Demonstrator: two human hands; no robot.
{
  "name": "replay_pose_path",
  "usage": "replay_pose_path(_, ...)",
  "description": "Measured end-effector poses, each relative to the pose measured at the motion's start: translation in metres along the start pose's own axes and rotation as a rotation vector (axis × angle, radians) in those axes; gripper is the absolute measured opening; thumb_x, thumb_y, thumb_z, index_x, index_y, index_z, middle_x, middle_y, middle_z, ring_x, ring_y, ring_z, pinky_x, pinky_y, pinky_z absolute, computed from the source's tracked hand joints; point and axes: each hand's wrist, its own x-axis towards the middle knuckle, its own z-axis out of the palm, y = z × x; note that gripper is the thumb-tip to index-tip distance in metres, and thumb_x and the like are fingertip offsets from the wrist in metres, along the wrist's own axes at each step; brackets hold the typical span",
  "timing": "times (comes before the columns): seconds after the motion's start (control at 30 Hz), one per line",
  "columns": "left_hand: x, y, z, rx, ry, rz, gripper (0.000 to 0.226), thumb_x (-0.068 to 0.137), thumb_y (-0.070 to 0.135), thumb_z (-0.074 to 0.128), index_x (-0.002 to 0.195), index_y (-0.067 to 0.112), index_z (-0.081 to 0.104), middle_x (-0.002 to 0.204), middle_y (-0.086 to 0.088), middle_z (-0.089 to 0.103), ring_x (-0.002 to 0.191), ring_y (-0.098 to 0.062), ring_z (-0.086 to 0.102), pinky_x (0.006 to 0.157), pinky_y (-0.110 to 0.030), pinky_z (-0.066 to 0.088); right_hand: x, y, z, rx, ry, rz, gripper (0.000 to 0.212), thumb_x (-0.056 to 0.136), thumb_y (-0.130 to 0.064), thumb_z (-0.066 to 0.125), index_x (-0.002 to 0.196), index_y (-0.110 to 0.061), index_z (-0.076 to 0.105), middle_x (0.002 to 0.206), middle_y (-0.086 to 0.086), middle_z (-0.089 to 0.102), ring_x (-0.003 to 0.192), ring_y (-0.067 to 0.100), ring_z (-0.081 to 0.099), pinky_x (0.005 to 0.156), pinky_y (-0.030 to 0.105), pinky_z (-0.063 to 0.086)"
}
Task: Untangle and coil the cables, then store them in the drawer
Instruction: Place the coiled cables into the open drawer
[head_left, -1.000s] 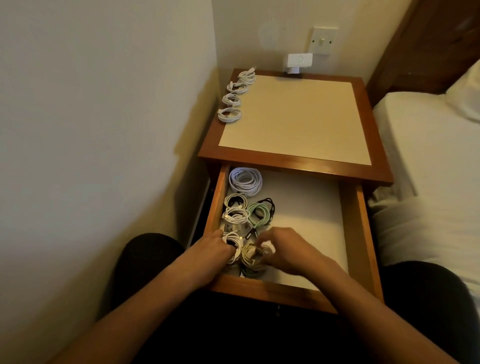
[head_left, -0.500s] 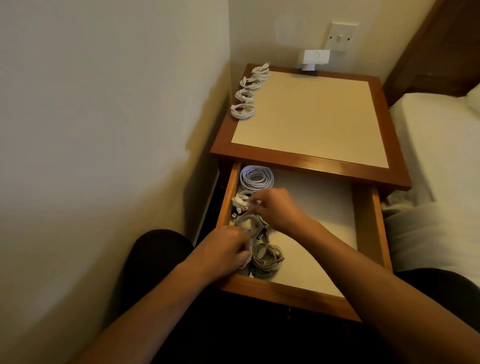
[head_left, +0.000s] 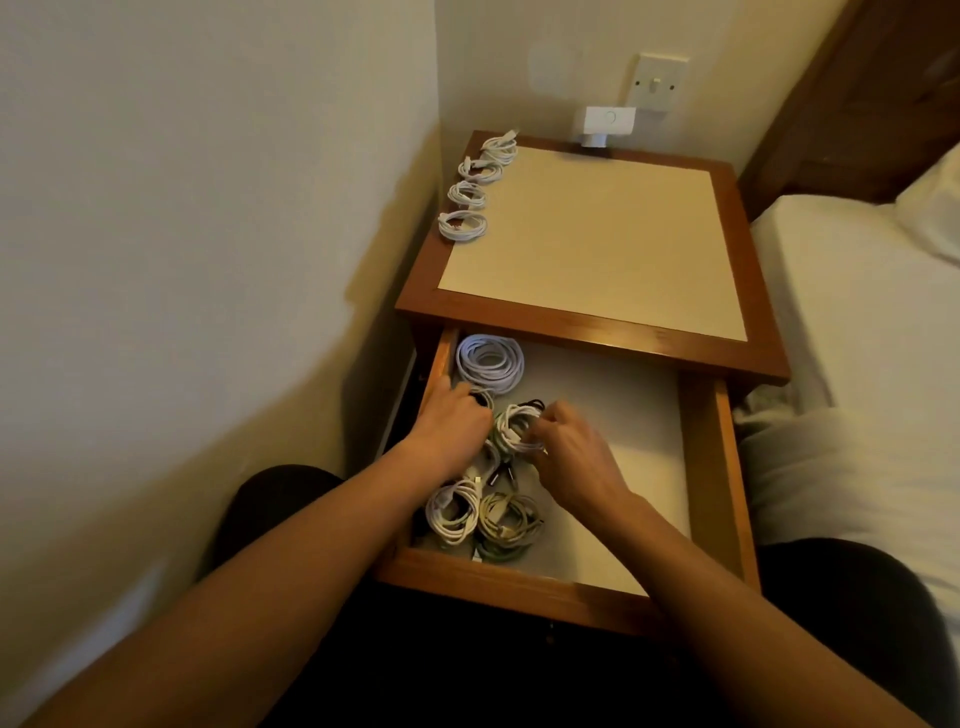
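So this was the storing step, not the untangling. Both hands were down inside the drawer, along its left wall, and the job in hand looked like the coils being tidied into a row. The right hand was curled onto the edge of the white-and-green coil midway along the drawer's left side, with the fingertips pinched on its loops. The left hand was tucked against the drawer's left wall just beside that coil, knuckles up and fingers bent down. Whether anything was gripped there couldn't be told tbh, since the fingertips were hidden. Both forearms were stretched forward and angled inward, wrists near each other but apart.

Stowed so far: a big white coil at the drawer's back-left corner, plus a small white coil and a beige coil side by side at its front-left. Four white coils were lined up on the bench above the drawer, so the task was judged roughly halfway. Next, the pinched coil would need to be laid flat without any loops being sprung, then those four brought down.
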Motion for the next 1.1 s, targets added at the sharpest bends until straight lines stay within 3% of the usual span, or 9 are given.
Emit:
replay_pose_path(0.13,0.008,0.0,0.001,-0.029,-0.006,0.008,0.023,0.09,0.014,0.06,0.108,0.019,0.072,0.106,-0.004,0.072,0.118,-0.028,0.061,0.11,-0.057,0.038,0.009,0.002,0.004,-0.019,0.07,-0.009,0.025,0.091,-0.012,0.073,0.115,-0.02,0.072,0.121,0.002,0.059,0.102,0.021,0.059,0.08,0.034,0.056)
replay_pose_path(0.27,0.004,-0.001,0.013,-0.135,0.05,0.018,0.017,0.09,0.012,0.062,0.105,0.016,0.07,0.105,-0.006,0.069,0.109,-0.028,0.063,0.096,-0.045,0.049,0.004,0.002,-0.003,0.019,0.089,-0.01,0.021,0.093,-0.018,0.072,0.114,-0.021,0.073,0.117,0.001,0.061,0.101,0.02,0.059,0.077,0.032,0.054)
replay_pose_path(0.37,-0.007,-0.002,0.01,-0.167,0.216,-0.002,0.019,0.087,0.02,0.068,0.106,0.021,0.071,0.107,-0.002,0.066,0.11,-0.027,0.057,0.103,-0.045,0.038,-0.014,-0.001,-0.016,0.07,0.174,-0.03,0.015,0.092,-0.028,0.074,0.106,-0.022,0.074,0.107,-0.002,0.06,0.097,0.016,0.055,0.073,0.031,0.052)
replay_pose_path(0.43,-0.013,-0.003,0.008,-0.157,0.289,-0.033,0.021,0.086,0.021,0.068,0.107,0.024,0.07,0.106,0.002,0.066,0.111,-0.025,0.055,0.102,-0.044,0.034,-0.029,-0.01,-0.02,0.068,0.129,-0.078,0.018,0.093,-0.034,0.072,0.108,-0.024,0.073,0.107,-0.003,0.059,0.098,0.015,0.051,0.075,0.031,0.051)
replay_pose_path(0.6,-0.014,-0.003,0.007,-0.193,0.259,-0.056,0.028,0.093,0.026,0.063,0.121,0.026,0.065,0.121,0.003,0.063,0.123,-0.02,0.052,0.109,-0.044,0.028,-0.039,-0.029,-0.006,-0.053,-0.224,-0.127,0.026,0.091,-0.036,0.071,0.113,-0.022,0.071,0.114,0.001,0.06,0.111,0.023,0.051,0.08,0.034,0.047)
replay_pose_path(0.73,-0.014,-0.008,0.01,-0.189,0.142,-0.033,0.035,0.096,0.036,0.061,0.13,0.026,0.061,0.128,0.003,0.06,0.13,-0.021,0.05,0.116,-0.052,0.015,-0.029,-0.027,-0.018,0.005,-0.127,-0.066,0.034,0.095,-0.043,0.066,0.124,-0.026,0.067,0.129,-0.002,0.058,0.118,0.023,0.05,0.09,0.034,0.048)
replay_pose_path(0.83,-0.013,-0.008,0.008,-0.07,0.038,-0.011,0.025,0.094,0.028,0.062,0.118,0.028,0.067,0.111,0.005,0.065,0.118,-0.021,0.059,0.116,-0.059,0.008,-0.018,-0.029,-0.018,-0.035,-0.212,-0.058,0.049,0.098,-0.048,0.06,0.143,-0.029,0.055,0.155,0.0,0.044,0.136,0.029,0.042,0.106,0.041,0.044)
replay_pose_path(0.97,-0.013,-0.008,0.005,-0.02,0.054,-0.023,0.019,0.091,0.019,0.063,0.105,0.028,0.071,0.097,0.007,0.067,0.107,-0.021,0.064,0.117,-0.06,0.011,-0.007,-0.02,-0.007,-0.061,-0.21,-0.025,0.043,0.102,-0.039,0.056,0.143,-0.026,0.056,0.157,0.001,0.043,0.136,0.029,0.041,0.107,0.039,0.042)
replay_pose_path(1.1,-0.015,-0.009,0.006,-0.051,0.078,-0.019,0.02,0.09,0.016,0.065,0.105,0.027,0.071,0.098,0.006,0.068,0.107,-0.022,0.064,0.119,-0.061,0.011,-0.01,-0.016,-0.002,-0.064,-0.158,-0.023,0.043,0.102,-0.037,0.058,0.144,-0.03,0.056,0.158,-0.004,0.041,0.135,0.026,0.041,0.102,0.035,0.046)
